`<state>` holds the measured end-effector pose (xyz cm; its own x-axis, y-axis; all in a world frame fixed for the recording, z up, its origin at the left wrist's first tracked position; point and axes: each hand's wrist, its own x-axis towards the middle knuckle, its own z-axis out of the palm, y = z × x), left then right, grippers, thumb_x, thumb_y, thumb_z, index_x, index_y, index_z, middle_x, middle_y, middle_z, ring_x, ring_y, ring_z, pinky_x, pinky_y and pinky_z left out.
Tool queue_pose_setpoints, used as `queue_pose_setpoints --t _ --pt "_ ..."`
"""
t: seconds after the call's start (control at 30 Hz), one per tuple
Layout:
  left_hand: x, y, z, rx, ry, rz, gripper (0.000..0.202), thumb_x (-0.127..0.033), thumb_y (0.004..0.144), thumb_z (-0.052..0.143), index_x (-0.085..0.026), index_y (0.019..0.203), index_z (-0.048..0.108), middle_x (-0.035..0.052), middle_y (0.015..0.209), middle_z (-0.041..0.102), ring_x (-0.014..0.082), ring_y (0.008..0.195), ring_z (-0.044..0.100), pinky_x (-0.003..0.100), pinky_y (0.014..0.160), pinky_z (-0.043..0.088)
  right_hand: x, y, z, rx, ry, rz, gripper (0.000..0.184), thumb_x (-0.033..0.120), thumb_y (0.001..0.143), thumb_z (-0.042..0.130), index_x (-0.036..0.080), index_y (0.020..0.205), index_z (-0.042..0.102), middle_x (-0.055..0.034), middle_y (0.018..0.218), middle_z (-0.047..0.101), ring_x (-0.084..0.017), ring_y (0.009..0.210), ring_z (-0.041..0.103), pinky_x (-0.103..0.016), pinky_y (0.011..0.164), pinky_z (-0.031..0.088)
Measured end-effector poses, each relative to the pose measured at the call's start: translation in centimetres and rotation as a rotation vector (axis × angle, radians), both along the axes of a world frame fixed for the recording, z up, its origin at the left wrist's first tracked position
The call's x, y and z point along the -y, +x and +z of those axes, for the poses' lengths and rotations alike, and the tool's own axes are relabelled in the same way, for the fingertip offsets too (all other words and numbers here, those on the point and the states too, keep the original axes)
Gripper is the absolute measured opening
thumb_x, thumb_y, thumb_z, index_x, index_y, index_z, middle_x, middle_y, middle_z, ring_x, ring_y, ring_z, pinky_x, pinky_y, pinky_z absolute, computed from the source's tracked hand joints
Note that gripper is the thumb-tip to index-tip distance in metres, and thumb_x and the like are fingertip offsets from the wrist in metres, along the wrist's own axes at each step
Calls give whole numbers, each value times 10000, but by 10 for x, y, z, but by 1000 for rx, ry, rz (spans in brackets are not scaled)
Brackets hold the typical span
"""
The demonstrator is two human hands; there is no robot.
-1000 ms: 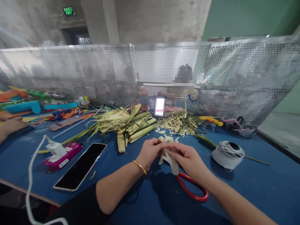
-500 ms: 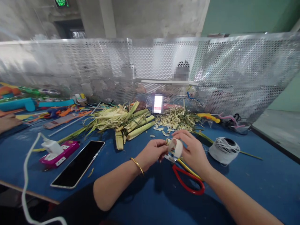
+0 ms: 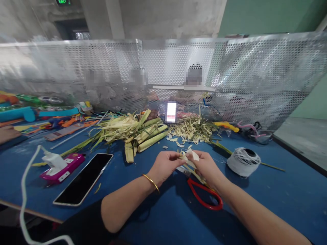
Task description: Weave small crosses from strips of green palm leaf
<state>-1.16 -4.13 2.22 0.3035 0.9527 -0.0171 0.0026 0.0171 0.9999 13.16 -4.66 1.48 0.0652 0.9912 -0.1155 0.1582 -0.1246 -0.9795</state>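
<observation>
My left hand (image 3: 165, 164) pinches a small pale piece between thumb and fingertips, just above the blue table. Close beside it, my right hand (image 3: 208, 169) has its thumb and fingers closed on a pale flat strip (image 3: 195, 155), whose white end sticks up between the hands. The strip looks like stalk peel or tape; I cannot tell which. A thin pale length slants down under the right hand. Below both hands lie scissors (image 3: 216, 206) with a red handle, their other handle mostly covered. Right of my right hand stands a spool of white string (image 3: 244, 164).
Peeled stalks and leaves (image 3: 150, 137) lie ahead, beside a heap of shavings (image 3: 194, 130). To the left are a phone (image 3: 84, 178) and a purple power strip (image 3: 62, 168) with a white cable. Another person's hand (image 3: 9, 133) rests far left. A perforated screen (image 3: 114, 64) stands behind.
My right hand has moved down and closed its fingers on the strip, which was a wide curled loop before. My left hand keeps its pinch in nearly the same place.
</observation>
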Motion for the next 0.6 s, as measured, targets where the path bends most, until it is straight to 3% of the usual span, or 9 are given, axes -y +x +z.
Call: queue_pose_setpoints --t 0.17,0.3,0.43,0.6 --pt "-5 -2 1 98 -112 78 146 -225 639 714 -134 744 669 -35 551 571 37 413 315 193 421 208 -3 11 5 -169 -24 70 326 471 656 668 178 626 529 86 426 422 -36 311 265 -201 341 174" --pt "-15 -7 -4 172 -253 118 189 -256 651 712 -130 725 592 -6 614 611 7 375 240 183 385 97 -4 21 13 -332 -61 85 279 342 620 746 183 644 518 34 557 592 -59 379 460 -181 374 336" --pt "-19 -8 -8 184 -290 203 195 -213 673 678 -157 763 514 -13 620 613 3 359 248 168 377 82 0 21 19 -448 -135 207 175 220 635 712 183 789 639 -12 711 693 -108 547 620 -204 525 481" --pt "-15 -6 -6 160 -267 163 240 -224 657 690 -174 780 490 -27 583 598 -2 348 223 173 384 79 4 15 17 -353 22 228 286 267 672 693 183 945 700 -50 823 712 -167 713 656 -267 638 506"
